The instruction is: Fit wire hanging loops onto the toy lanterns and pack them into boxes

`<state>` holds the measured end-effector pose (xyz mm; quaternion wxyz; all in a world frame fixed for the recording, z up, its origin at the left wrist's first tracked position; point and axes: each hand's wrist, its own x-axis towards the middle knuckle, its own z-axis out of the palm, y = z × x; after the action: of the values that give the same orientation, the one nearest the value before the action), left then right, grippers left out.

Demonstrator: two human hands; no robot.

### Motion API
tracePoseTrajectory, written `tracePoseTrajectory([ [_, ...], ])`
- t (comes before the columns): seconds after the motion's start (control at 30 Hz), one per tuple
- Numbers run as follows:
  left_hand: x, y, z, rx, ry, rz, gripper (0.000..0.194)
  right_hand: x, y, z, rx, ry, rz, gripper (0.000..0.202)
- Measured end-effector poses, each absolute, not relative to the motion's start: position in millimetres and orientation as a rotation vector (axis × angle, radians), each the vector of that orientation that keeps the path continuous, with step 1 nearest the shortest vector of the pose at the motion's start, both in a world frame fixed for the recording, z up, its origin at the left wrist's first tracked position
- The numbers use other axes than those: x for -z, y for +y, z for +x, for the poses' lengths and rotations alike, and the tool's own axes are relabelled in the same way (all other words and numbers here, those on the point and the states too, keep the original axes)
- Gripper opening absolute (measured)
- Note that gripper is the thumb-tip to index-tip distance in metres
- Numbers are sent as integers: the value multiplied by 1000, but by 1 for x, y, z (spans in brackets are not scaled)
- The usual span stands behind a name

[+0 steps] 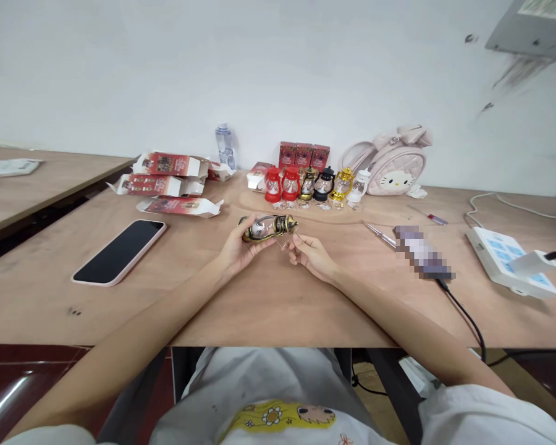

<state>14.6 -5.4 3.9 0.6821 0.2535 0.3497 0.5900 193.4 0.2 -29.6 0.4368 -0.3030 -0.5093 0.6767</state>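
Observation:
A bronze-coloured toy lantern (pixel 267 228) lies on its side in my left hand (pixel 241 248), whose fingers wrap round its base and body. Its top points right, toward my right hand (pixel 307 253). The fingers of my right hand are pinched just beyond the lantern's top, on a thin wire-like piece (pixel 285 245) that is hard to make out. Behind my hands stands a row of small lanterns: red (pixel 273 185), bronze (pixel 307 185), black (pixel 324 185), gold (pixel 341 185) and white (pixel 359 186), with small keyring-like pieces in front.
Opened red boxes (pixel 160 185) and a bottle (pixel 225 147) stand at the back left, small red boxes (pixel 303 154) and a pink bag (pixel 396 170) behind the lanterns. A phone (pixel 120 252) lies left; tweezers (pixel 380 235), a blurred phone (pixel 421 252) and a power strip (pixel 509 259) lie right.

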Motion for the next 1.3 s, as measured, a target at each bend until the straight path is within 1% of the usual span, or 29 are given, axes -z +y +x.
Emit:
tracePoseTrajectory([
  [0.2,-6,-5,14,-1313,765,439,17,26,2,198,-1821,-1249,-750,47],
  [0.4,-3,-7,14,-1312,772,548,17,23,-6,198,-1906,-1306,-613,47],
  [0.53,-2,-6,13,-1335,806,610,19,23,-10,197,-2001,-1314,-547,42],
  [0.7,-6,-4,12,-1408,821,497,14,23,-9,198,-1908,-1153,-593,33],
  [0.93,-6,-4,11,-1343,787,482,15,21,-9,198,-1826,-1095,-595,26],
  [1.0,-5,-4,11,-1330,773,511,16,20,-10,199,-1813,-1096,-603,29],
  [1.17,-4,-6,14,-1311,799,584,19,17,-10,199,-1868,-1083,-537,45],
  [1.3,-5,-8,17,-1331,839,623,16,17,-9,200,-1939,-1068,-445,42],
])
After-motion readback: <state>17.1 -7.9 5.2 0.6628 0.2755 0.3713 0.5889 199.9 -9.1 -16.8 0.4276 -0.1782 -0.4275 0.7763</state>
